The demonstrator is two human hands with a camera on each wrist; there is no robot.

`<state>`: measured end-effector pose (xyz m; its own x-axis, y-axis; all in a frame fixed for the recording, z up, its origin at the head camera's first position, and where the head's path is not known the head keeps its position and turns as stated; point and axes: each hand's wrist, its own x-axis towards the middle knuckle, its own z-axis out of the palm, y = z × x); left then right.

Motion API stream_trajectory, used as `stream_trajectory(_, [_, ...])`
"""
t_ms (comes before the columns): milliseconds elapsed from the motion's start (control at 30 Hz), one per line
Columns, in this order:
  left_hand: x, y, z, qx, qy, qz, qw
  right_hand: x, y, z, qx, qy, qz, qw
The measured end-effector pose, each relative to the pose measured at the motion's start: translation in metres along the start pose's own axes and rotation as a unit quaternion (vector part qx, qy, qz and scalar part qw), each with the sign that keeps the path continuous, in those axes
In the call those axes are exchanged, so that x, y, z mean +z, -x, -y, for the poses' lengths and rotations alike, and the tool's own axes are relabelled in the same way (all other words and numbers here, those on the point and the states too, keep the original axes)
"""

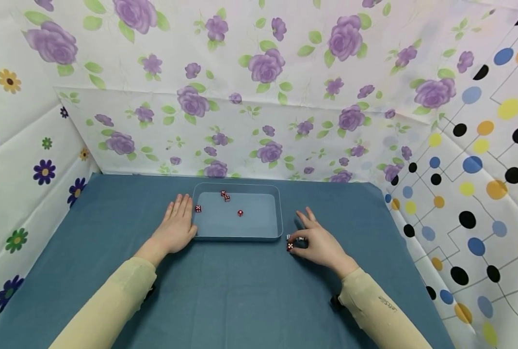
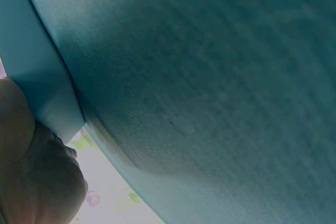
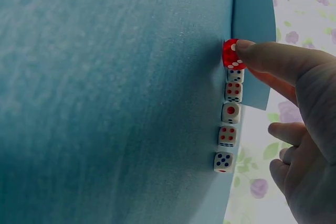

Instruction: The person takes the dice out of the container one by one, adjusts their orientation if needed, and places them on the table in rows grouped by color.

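Your left hand (image 1: pixel 173 228) lies fingers straight against the nine o'clock side of the tray (image 1: pixel 215 225); in the left wrist view it is dark and cut off. Inside the tray are four red dice (image 1: pixel 240 213): one at nine o'clock, two close together near eleven, one central. Beyond its four o'clock corner, your right hand (image 1: pixel 317 241) pinches a red die (image 3: pixel 230 55), which partly covers the topmost of five white dice (image 3: pixel 231 113), mostly hidden from the head view.
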<state>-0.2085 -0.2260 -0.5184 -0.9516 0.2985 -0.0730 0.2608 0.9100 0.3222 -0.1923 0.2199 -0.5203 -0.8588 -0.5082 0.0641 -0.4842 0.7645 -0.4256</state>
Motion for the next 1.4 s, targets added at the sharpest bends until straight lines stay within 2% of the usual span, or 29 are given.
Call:
stream_trajectory(333, [-0.001, 0.0, -0.001, -0.003, -0.001, -0.001, 1.0, -0.004, -0.006, 0.004, -0.016, -0.018, -0.022, 0.999])
stream_trajectory(667, [0.0, 0.0, -0.002, 0.002, 0.002, -0.008, 1.0, -0.005, -0.019, 0.021, -0.02, -0.048, -0.042, 0.998])
stream_trajectory(1033, [0.001, -0.001, 0.001, 0.001, -0.001, 0.0, 1.0, 0.015, -0.053, 0.059, -0.027, -0.087, -0.037, 0.995])
stream_trajectory(1400, [0.008, -0.004, 0.006, 0.004, 0.001, -0.008, 1.0, 0.036, -0.094, 0.104, -0.03, -0.051, -0.045, 0.997])
